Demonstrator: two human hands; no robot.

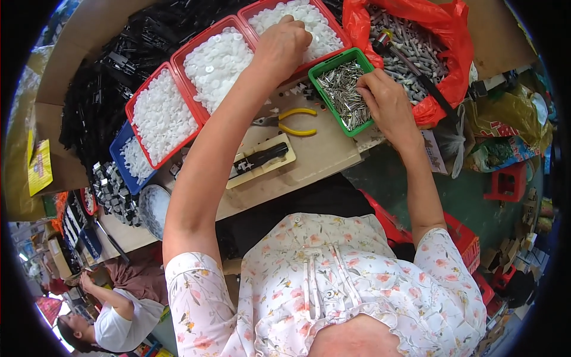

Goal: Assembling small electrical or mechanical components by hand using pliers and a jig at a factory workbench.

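My left hand (pixel 282 47) is over the far red tray (pixel 340 37), its fingers curled down among small white plastic discs (pixel 321 41). Whether a disc is between its fingertips is hidden. At the right edge of a green tray (pixel 332 106) full of thin metal pins (pixel 345 89) is my right hand (pixel 386 101), thumb and fingers pinched together; what they hold is too small to make out. On the table between my arms, a cream fixture (pixel 286 143) bears a long black plastic part (pixel 262 159). Yellow-handled pliers (pixel 298 122) lie just beyond it.
Two more red trays (pixel 196 98) and a blue tray (pixel 119 159) hold white pieces. Black parts (pixel 107 77) are heaped behind. A red bag (pixel 443 21) of grey screw-like pieces, with a black-handled tool (pixel 422 80) across it, stands right. A person (pixel 128 321) sits lower left.
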